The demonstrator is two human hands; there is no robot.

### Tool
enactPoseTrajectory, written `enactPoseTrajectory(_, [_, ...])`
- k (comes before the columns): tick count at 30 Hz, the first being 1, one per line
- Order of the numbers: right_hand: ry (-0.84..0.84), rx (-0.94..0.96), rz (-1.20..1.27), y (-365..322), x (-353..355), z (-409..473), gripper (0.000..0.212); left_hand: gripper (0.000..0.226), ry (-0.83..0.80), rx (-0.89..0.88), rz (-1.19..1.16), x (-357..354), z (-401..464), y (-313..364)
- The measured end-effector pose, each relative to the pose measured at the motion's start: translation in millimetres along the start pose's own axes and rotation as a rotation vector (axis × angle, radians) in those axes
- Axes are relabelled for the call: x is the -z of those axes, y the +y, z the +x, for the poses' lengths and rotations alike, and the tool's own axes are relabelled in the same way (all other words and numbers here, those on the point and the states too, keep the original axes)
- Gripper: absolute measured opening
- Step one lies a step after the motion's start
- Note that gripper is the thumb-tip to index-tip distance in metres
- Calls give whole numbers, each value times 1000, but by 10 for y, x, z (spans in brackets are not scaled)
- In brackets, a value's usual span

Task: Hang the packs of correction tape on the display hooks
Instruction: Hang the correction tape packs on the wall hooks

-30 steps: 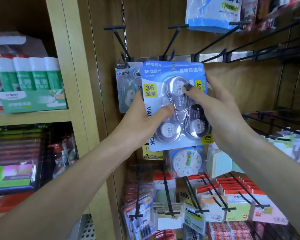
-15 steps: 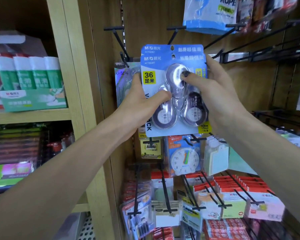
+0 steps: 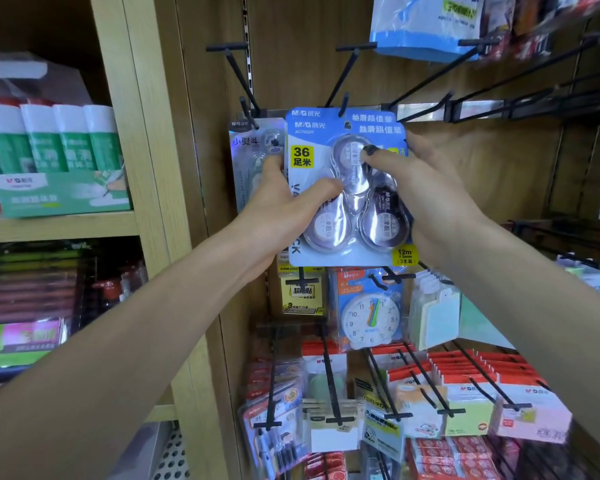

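Two blue packs of correction tape (image 3: 347, 188), one stacked behind the other, sit at the tip of a black display hook (image 3: 343, 105); the rear pack's top looks threaded, the front one's hole (image 3: 347, 125) just below it. The left hand (image 3: 284, 209) grips the left edge, thumb across the front; the right hand (image 3: 426, 192) pinches the right side. Misaligned holes could let the front pack miss the hook and drop.

Both forearms are bare; the right hand (image 3: 426, 188) wears dark nail polish.
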State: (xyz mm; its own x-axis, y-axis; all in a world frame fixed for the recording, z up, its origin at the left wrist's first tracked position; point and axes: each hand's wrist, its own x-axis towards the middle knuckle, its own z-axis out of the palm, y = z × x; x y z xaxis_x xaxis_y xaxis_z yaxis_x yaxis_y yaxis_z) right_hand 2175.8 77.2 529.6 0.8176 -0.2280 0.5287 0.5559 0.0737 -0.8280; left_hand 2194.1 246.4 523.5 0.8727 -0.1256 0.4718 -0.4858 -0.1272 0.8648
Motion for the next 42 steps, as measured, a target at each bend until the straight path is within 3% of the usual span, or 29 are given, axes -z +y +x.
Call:
enactPoseTrajectory(4, [34, -47, 6, 105, -58, 214, 41, 54, 77, 45, 74, -35, 170, -52])
enactPoseTrajectory(11, [88, -46, -18, 249, -153, 593, 26, 80, 60, 73, 190, -93, 403, -145])
enactPoseTrajectory(14, [100, -51, -69, 306, -166, 676, 17, 80, 53, 105, 243, -150, 483, -158])
enactPoseTrajectory(19, [144, -64, -159, 367, -150, 699, 23, 92, 25, 169, 260, -205, 519, -168])
enactPoseTrajectory(22, [161, -11, -165, 374, -119, 626, 10, 97, 35, 201, 283, -222, 481, -172])
enactPoseTrajectory(29, [151, 183, -177, 335, -39, 264, 27, 67, 15, 112, 232, -191, 230, -146])
enactPoseTrajectory(34, [91, 293, -180, 247, -31, 80, 16, 55, 39, -44, 234, -70, -1, -105])
enactPoseTrajectory(42, [99, 293, -130, 83, -111, 63, 23, 56, 62, -151, 322, 34, -113, 111])
